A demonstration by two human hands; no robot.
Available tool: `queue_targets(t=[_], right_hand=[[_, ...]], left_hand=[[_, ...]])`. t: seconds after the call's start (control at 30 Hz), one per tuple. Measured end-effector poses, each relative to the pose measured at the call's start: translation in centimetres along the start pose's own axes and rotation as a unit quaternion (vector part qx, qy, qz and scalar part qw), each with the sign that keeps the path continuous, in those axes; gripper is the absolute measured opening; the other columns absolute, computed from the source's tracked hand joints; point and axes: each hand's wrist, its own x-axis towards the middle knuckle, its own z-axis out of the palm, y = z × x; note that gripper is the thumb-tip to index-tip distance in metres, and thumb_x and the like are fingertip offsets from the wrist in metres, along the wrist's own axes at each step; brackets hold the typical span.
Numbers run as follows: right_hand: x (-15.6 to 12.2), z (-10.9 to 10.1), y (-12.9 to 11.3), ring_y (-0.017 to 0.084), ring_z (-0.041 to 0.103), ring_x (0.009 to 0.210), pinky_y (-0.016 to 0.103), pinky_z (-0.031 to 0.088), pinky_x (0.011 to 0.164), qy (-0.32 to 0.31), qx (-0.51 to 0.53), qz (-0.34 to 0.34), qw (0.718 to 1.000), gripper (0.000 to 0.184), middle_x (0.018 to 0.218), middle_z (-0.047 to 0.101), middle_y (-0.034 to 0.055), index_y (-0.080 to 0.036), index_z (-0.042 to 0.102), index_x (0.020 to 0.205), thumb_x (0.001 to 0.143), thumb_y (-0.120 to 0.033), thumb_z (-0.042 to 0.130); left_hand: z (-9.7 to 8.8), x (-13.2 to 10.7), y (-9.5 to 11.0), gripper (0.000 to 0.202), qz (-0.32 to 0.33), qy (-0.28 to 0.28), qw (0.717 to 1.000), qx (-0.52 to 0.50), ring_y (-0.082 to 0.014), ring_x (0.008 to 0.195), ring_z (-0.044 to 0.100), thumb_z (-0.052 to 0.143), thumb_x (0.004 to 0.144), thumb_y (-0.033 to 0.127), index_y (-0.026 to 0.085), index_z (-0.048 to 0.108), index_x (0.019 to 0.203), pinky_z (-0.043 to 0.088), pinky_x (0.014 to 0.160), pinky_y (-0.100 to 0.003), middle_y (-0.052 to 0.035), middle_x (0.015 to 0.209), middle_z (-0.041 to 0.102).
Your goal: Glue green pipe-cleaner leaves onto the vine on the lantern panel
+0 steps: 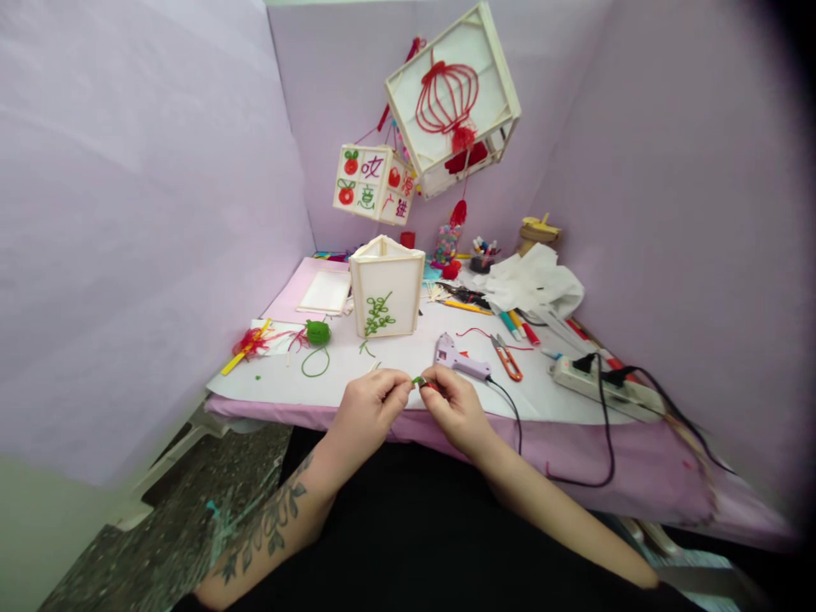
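Note:
My left hand [371,406] and my right hand [454,404] meet at the table's front edge, both pinched on a small green and red yarn piece [421,382] held between the fingertips. Just beyond the right hand lies a lilac glue gun [460,358] with a black cord. A triangular white lantern [386,285] with a green yarn sprig on its face stands further back. A green yarn ball [317,331] with a loose loop lies to its left.
Red snips [507,356], marker pens [518,324], crumpled white paper [534,280] and a power strip [605,384] with black cables lie right. Red yarn scraps [253,342] lie left. Two decorated lanterns [454,98] [373,183] hang above. Purple walls enclose the table [637,476].

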Motion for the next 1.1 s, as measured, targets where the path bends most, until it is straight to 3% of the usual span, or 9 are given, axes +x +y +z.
queue_targets(t=[0.33, 0.8, 0.93, 1.03, 1.1], right_hand=[[-0.1, 0.0, 0.1, 0.016, 0.047, 0.065, 0.029, 0.035, 0.064, -0.002, -0.008, -0.016, 1.0, 0.01, 0.067, 0.052, -0.0006, -0.02, 0.052, 0.073, 0.081, -0.026, 0.051], [-0.1, 0.2, 0.5, 0.016, 0.047, 0.068, 0.029, 0.034, 0.064, 0.001, 0.017, -0.002, 1.0, 0.008, 0.068, 0.052, -0.0008, -0.02, 0.053, 0.073, 0.08, -0.022, 0.055], [0.0, -0.1, 1.1, 0.015, 0.046, 0.066, 0.028, 0.036, 0.061, -0.01, 0.058, 0.0, 0.998, 0.016, 0.07, 0.051, -0.0004, -0.02, 0.055, 0.08, 0.086, -0.035, 0.056], [0.0, -0.1, 1.6, 0.013, 0.041, 0.06, 0.027, 0.034, 0.055, -0.016, 0.196, 0.011, 0.981, 0.043, 0.073, 0.046, -0.0021, -0.021, 0.056, 0.107, 0.086, -0.059, 0.054], [-0.1, 0.1, 1.5, 0.012, 0.038, 0.059, 0.027, 0.033, 0.054, -0.012, 0.306, 0.027, 0.952, 0.053, 0.073, 0.042, -0.0033, -0.024, 0.055, 0.117, 0.082, -0.062, 0.061]], left_hand=[[-0.1, 0.0, 0.1, 0.015, 0.002, -0.005, 1.0, 0.006, -0.0131, 0.072, 0.062, 0.054, 0.092, 0.02, 0.015, 0.067, 0.086, 0.047, 0.071, -0.022, -0.003, 0.079, 0.069], [0.2, -0.2, -0.3, 0.017, 0.065, 0.022, 0.994, 0.083, -0.016, 0.077, 0.064, 0.049, 0.094, 0.021, 0.017, 0.065, 0.091, 0.05, 0.073, -0.026, -0.0062, 0.085, 0.071], [-0.1, -0.1, -0.1, 0.017, 0.022, 0.019, 0.999, 0.031, -0.0155, 0.077, 0.063, 0.052, 0.092, 0.023, 0.017, 0.067, 0.089, 0.049, 0.074, -0.026, -0.0054, 0.084, 0.07], [-0.3, -0.1, 0.3, 0.02, -0.062, 0.014, 0.995, -0.07, -0.0136, 0.069, 0.06, 0.054, 0.091, 0.029, 0.017, 0.066, 0.082, 0.047, 0.068, -0.024, -0.0026, 0.075, 0.067], [-0.2, -0.1, 0.6, 0.023, -0.117, 0.003, 0.983, -0.145, -0.0122, 0.063, 0.056, 0.054, 0.091, 0.033, 0.017, 0.065, 0.078, 0.045, 0.063, -0.023, -0.0007, 0.07, 0.064]])
